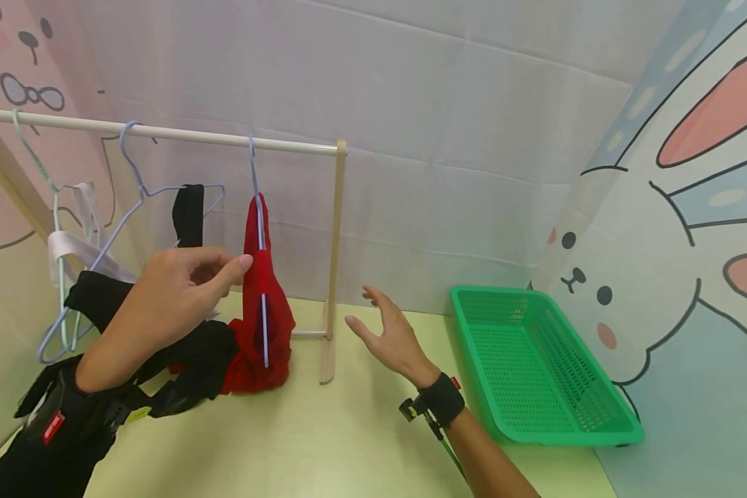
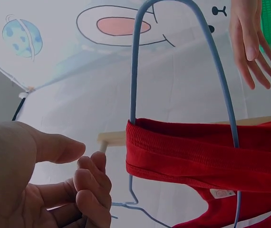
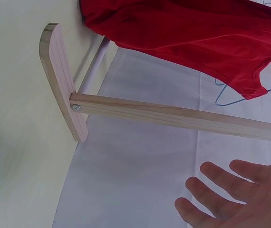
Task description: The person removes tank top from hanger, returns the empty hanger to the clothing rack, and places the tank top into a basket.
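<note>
A red tank top (image 1: 268, 304) hangs from a blue hanger (image 1: 254, 166) on the rail. In the left wrist view its strap (image 2: 183, 154) loops round the hanger's wire, and a small label shows. My left hand (image 1: 177, 290) is just left of this strap, fingers loosely curled, thumb near the fingertips, nothing between them. In the left wrist view a gap separates the left hand (image 2: 64, 175) from the cloth. My right hand (image 1: 395, 335) is held out beyond the rack's right end, fingers spread and holding nothing; in the right wrist view its fingers (image 3: 221, 190) are partly visible.
The white rail (image 1: 180, 133) rests on a wooden post (image 1: 336, 242) with a foot. Left of the tank top hang a black garment (image 1: 189, 214) on a lilac hanger and a white garment (image 1: 77, 249) on a pale green one. A green basket (image 1: 473, 360) stands at right.
</note>
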`<state>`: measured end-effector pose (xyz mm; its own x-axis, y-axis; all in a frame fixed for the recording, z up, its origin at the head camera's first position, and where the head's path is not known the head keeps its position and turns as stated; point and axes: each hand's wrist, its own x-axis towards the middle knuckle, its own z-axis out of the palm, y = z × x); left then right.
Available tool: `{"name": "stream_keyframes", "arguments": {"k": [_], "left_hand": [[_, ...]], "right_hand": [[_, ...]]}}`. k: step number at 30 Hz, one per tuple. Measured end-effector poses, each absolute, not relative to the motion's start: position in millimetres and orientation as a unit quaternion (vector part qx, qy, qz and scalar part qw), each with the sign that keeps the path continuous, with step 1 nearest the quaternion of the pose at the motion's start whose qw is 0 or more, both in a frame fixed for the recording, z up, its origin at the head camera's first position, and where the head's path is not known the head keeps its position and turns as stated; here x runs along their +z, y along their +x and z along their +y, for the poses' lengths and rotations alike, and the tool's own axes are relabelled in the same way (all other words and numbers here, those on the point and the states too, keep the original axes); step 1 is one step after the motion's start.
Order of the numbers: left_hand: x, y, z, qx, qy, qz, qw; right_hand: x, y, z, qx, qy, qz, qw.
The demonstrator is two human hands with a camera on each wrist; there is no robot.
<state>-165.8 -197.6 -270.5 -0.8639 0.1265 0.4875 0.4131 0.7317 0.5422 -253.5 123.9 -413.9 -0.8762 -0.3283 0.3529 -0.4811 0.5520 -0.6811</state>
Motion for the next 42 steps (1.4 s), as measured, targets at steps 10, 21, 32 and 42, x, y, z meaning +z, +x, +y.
{"name": "stream_keyframes", "arguments": {"k": [10, 21, 32, 42], "left_hand": [[-269.2, -178.9, -199.5, -0.336, -0.144, -0.905, 0.217], [-264.4, -192.8, -199.8, -0.341, -0.136, -0.906, 0.212], [-262.3, -206.6, -201.0, -0.343, -0.121, -0.912, 0.191], [-261.6, -217.3, -201.5, -0.359, -0.116, -0.909, 0.179]], "right_hand": [[-413.0, -257.9, 120.3, 0.414, 0.232, -0.876, 0.091], [-411.8, -266.7, 115.7, 0.418, 0.232, -0.874, 0.087], [-408.4, -273.8, 107.7, 0.422, 0.236, -0.872, 0.083], [-408.4, -284.0, 99.9, 0.42, 0.247, -0.87, 0.078]]}}
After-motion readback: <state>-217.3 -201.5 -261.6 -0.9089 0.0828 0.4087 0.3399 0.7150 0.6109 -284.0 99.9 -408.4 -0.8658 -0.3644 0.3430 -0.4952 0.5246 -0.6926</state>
